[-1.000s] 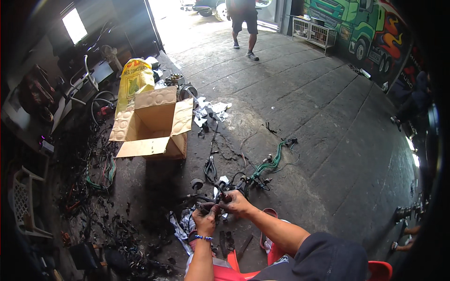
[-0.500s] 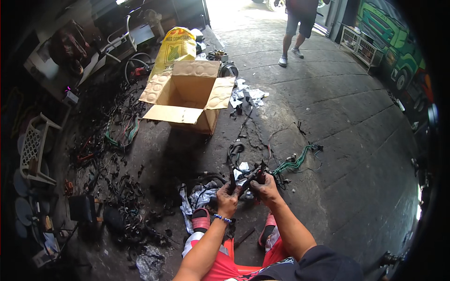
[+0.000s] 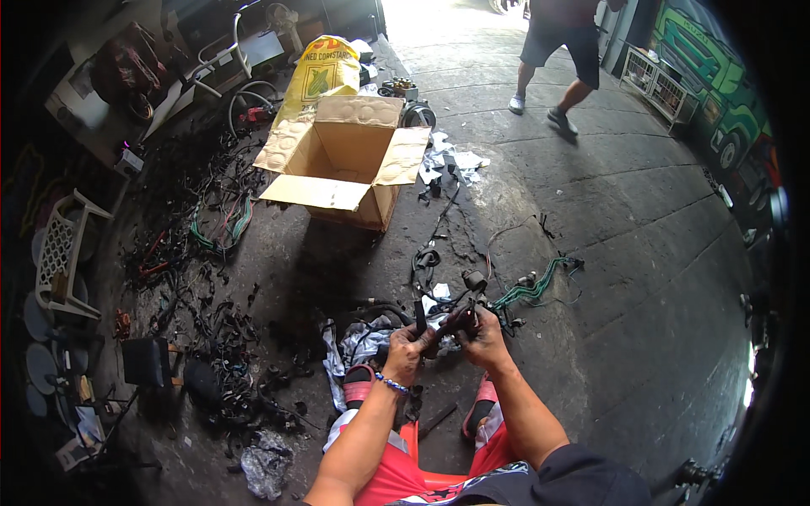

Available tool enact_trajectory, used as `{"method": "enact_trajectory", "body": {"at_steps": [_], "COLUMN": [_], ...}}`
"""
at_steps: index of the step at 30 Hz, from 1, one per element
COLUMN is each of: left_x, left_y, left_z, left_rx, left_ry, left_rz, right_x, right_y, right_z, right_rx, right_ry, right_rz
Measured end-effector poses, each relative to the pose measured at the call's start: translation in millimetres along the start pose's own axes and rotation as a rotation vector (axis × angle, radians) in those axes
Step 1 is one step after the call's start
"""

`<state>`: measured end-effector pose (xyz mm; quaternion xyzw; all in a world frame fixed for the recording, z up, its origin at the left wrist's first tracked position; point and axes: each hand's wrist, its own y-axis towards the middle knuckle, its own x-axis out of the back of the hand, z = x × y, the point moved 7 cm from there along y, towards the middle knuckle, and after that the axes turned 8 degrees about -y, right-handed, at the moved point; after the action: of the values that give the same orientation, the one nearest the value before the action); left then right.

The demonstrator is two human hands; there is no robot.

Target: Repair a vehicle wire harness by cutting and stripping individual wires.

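My left hand (image 3: 405, 352), with a beaded bracelet at the wrist, is closed round a black wiring harness (image 3: 420, 315), whose thick end stands up past the fingers. Close beside it, my right hand (image 3: 485, 339) is closed round a dark hand tool (image 3: 469, 314) with a trace of red, pressed against the bundle; the fingers hide most of its shape. A round dark connector (image 3: 474, 280) shows just beyond the right hand. Green wires (image 3: 531, 291) spread over the floor to the right, and a looped black cable (image 3: 425, 261) lies farther ahead.
An open cardboard box (image 3: 378, 207) stands ahead, with a yellow sack (image 3: 325, 72) behind it. Cable scraps (image 3: 224, 329) litter the left floor near a white plastic chair (image 3: 63, 257). Crumpled plastic (image 3: 363, 341) lies by my feet. A person (image 3: 561, 51) walks at the far right.
My hands stay close together on the harness. The tool's pointed tip is less plain now, and a round connector shows beyond my right hand. The walking person has come nearer and to the right.
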<state>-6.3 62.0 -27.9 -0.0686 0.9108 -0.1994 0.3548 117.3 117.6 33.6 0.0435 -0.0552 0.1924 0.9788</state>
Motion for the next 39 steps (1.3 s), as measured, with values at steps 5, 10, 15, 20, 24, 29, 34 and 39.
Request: {"method": "enact_trajectory", "body": {"at_steps": [5, 10, 15, 20, 24, 29, 34, 39], "left_x": [-7.4, -26.9, -34.6, -35.3, -30.4, -7.9, -1.2, -10.3], "left_y": [-4.7, -14.2, -20.0, -17.6, -5.1, -3.4, -4.1, -3.8], "left_z": [9.4, 14.3, 21.7, 17.2, 17.1, 10.1, 6.8, -15.3], "left_rx": [0.217, 0.367, 0.433, 0.296, 0.254, 0.115, -0.060, -0.621], "left_ry": [-0.099, -0.272, -0.300, -0.250, -0.279, -0.015, 0.238, 0.914], "left_rz": [0.204, 0.315, 0.500, 0.451, 0.321, 0.057, 0.042, 0.046], "right_x": [1.5, 5.4, 7.4, 7.3, 4.6, -3.1, -6.4, -5.1], "right_y": [-2.4, -3.6, 0.6, 2.2, 3.2, -2.4, -8.4, -7.1], "right_z": [-16.8, -6.1, 14.0, 22.6, -8.0, -0.9, 8.3, -4.0], "right_rx": [-0.045, -0.012, 0.071, -0.073, -0.192, -0.118, -0.150, 0.042], "right_ry": [-0.023, -0.014, -0.160, -0.102, -0.053, -0.089, -0.388, -0.324], "right_rz": [0.093, 0.084, 0.111, 0.076, 0.119, 0.146, 0.171, 0.016]}}
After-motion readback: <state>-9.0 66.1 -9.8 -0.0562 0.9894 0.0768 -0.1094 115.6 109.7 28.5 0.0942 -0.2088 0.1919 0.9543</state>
